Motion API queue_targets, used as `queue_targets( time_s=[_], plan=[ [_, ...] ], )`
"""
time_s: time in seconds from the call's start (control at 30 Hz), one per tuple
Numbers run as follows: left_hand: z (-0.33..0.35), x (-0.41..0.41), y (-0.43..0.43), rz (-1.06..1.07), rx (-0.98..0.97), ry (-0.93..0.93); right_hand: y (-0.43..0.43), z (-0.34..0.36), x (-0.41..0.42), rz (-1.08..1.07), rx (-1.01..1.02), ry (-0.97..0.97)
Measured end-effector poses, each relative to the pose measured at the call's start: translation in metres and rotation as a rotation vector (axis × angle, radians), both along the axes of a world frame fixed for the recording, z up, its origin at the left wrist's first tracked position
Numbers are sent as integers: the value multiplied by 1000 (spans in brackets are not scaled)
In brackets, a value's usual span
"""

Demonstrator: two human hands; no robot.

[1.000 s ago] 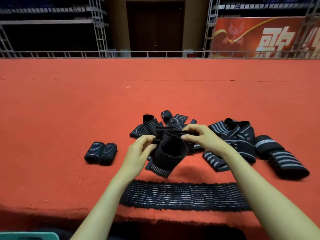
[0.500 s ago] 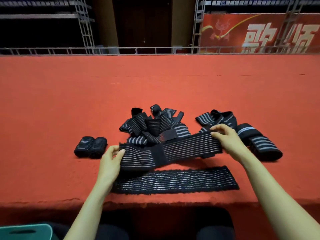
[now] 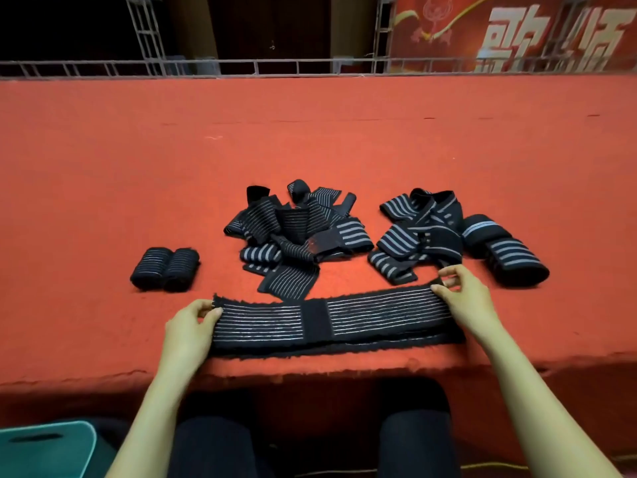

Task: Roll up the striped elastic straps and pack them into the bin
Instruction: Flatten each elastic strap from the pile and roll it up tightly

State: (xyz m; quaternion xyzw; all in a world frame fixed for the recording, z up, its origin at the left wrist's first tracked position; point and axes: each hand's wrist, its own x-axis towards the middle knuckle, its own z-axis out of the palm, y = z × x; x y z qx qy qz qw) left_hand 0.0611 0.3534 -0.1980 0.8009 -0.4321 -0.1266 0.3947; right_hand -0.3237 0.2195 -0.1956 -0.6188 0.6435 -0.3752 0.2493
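A long black strap with thin grey stripes (image 3: 372,313) is stretched flat across the near edge of the red surface, lying over another strap (image 3: 344,350) whose fuzzy edge shows below it. My left hand (image 3: 188,331) pinches its left end and my right hand (image 3: 463,298) pinches its right end. Two rolled straps (image 3: 164,269) lie side by side to the left. A tangled pile of loose straps (image 3: 296,232) sits behind the middle, and a second pile (image 3: 418,232) behind the right hand. The teal bin (image 3: 44,450) shows at the lower left.
Two wide folded straps (image 3: 499,251) lie at the far right. The red carpeted platform (image 3: 103,167) stretches far back to a metal railing (image 3: 241,67). My knees are below the platform's front edge.
The bunched strap I held in the air has been pulled out to full length and brought down onto the flat strap near the front edge; my hands moved apart to its ends.
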Motion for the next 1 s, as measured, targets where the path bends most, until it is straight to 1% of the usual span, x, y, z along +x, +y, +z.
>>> queue_targets(
  time_s=[0.1,0.27,0.5,0.57,0.67,0.7,0.73,0.8,0.93,1.0],
  plan=[
    [-1,-2,2,5,39,-86,9,-7,-1,5,-5,54],
    [-4,-5,5,15,122,-173,16,-12,-3,20,3,182],
    [-5,-10,8,6,122,-207,18,-22,1,-24,-6,296],
    [-5,-10,9,2,127,-201,18,-23,1,-38,-17,360],
    [-3,-10,11,0,131,-203,20,-23,8,-44,-82,506],
    [-2,-11,11,1,133,-205,23,-22,14,-32,-110,510],
    [-1,-12,11,4,135,-209,26,-20,22,-1,-139,488],
    [1,-12,12,14,139,-202,34,-15,45,139,-192,412],
    [3,-9,13,10,135,-131,51,-13,106,598,-243,326],
    [3,-8,13,2,139,-106,57,-15,134,759,-258,302]
  ],
)
